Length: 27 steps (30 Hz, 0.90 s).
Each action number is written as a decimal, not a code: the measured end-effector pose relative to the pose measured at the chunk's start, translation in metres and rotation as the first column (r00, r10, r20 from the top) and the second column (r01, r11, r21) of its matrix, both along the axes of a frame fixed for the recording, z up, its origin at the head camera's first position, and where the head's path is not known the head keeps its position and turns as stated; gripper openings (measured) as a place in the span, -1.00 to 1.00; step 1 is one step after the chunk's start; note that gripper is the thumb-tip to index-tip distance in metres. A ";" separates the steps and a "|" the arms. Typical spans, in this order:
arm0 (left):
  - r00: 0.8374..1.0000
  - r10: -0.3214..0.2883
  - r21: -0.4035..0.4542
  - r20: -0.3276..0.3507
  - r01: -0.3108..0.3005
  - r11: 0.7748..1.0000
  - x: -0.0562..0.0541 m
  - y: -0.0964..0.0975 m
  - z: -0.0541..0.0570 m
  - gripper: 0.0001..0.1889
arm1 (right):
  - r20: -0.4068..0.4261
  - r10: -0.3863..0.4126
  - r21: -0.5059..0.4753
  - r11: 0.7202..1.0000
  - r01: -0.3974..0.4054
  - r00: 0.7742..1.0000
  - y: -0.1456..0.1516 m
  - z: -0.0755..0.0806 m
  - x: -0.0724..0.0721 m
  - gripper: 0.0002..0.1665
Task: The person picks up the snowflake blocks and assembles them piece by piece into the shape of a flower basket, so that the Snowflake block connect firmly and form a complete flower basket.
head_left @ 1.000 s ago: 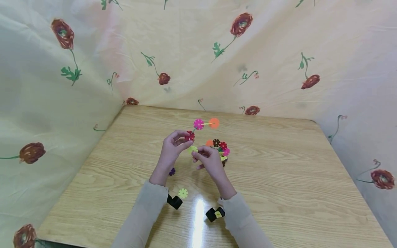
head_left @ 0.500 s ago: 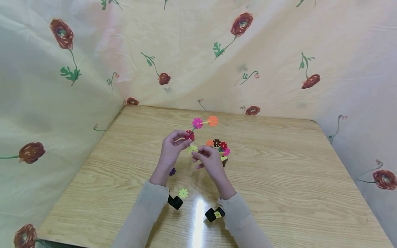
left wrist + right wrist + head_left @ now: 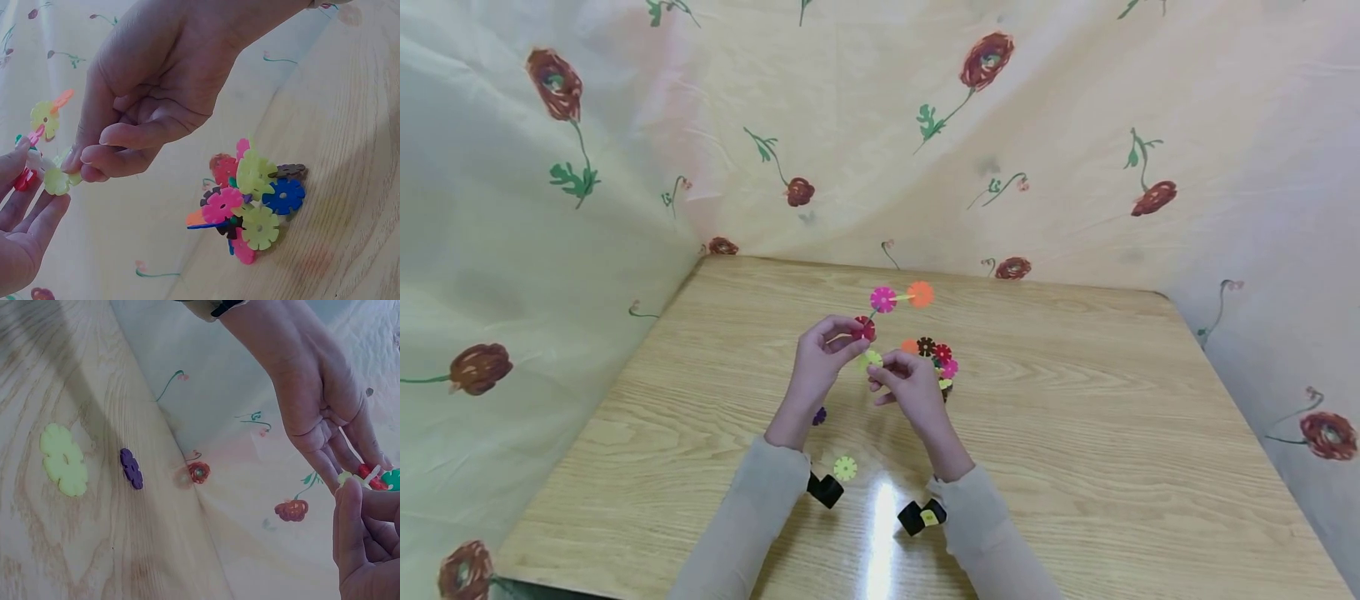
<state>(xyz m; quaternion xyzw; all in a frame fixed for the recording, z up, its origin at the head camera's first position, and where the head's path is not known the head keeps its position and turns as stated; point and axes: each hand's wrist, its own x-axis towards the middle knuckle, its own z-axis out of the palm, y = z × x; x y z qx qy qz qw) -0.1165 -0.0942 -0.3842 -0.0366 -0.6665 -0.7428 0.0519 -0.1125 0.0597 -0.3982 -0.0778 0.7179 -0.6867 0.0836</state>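
My left hand [image 3: 820,354] pinches a red notched disc [image 3: 867,327], a flat snowflake-shaped building piece. From it a chain runs up through a green piece to a magenta disc [image 3: 883,300], then a yellow one seen edge-on and an orange disc [image 3: 921,294]. My right hand [image 3: 917,392] pinches a pale yellow-green disc [image 3: 56,181] between thumb and finger, just below the red one. In the left wrist view, a whitish piece shows between the red and yellow-green discs. Fingers of both hands hide parts of these pieces.
Right of my right hand, a cluster of joined discs [image 3: 257,215] in several colours stands on the wooden table [image 3: 1075,433]. A loose yellow-green disc [image 3: 845,468] and a purple disc [image 3: 132,469] lie nearer me. Flowered cloth [image 3: 850,108] hangs behind the table.
The chain's orange end shifts slightly, while both hands keep nearly the same place and the same pinch on the red and yellow-green discs.
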 end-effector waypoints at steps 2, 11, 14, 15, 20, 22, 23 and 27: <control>1.000 0.006 -0.011 0.001 -0.006 1.000 0.000 0.000 0.000 -0.75 | 0.000 0.000 -0.002 1.000 0.000 1.000 0.001 -0.002 0.000 -0.82; 1.000 0.012 0.024 0.010 -0.012 1.000 0.001 -0.001 -0.003 -0.74 | 0.014 -0.010 -0.014 1.000 0.011 1.000 0.000 -0.008 -0.001 -0.80; 1.000 0.014 0.037 0.016 -0.015 0.999 0.001 -0.002 -0.006 -0.73 | 0.016 -0.015 -0.018 1.000 0.015 1.000 -0.001 -0.011 -0.001 -0.80; 1.000 0.016 0.042 0.018 -0.017 0.999 0.001 -0.002 -0.007 -0.73 | 0.017 -0.016 -0.018 1.000 0.016 1.000 -0.001 -0.011 -0.001 -0.79; 0.999 0.021 0.064 0.026 -0.023 0.998 0.001 -0.002 -0.009 -0.72 | 0.026 -0.018 -0.007 1.000 0.018 1.000 0.000 -0.015 -0.001 -0.74; 0.999 0.021 0.070 0.026 -0.023 0.997 0.001 -0.003 -0.010 -0.71 | 0.028 -0.013 0.004 1.000 0.013 1.000 0.000 -0.016 0.000 -0.73; 0.999 0.023 0.073 0.024 -0.025 0.997 0.001 -0.004 -0.010 -0.71 | 0.029 -0.005 0.016 1.000 0.005 1.000 0.000 -0.017 0.000 -0.72; 0.999 0.038 0.082 0.024 -0.040 0.996 0.001 -0.007 -0.011 -0.72 | 0.020 0.089 0.108 0.990 -0.091 0.996 0.001 -0.022 0.000 -0.71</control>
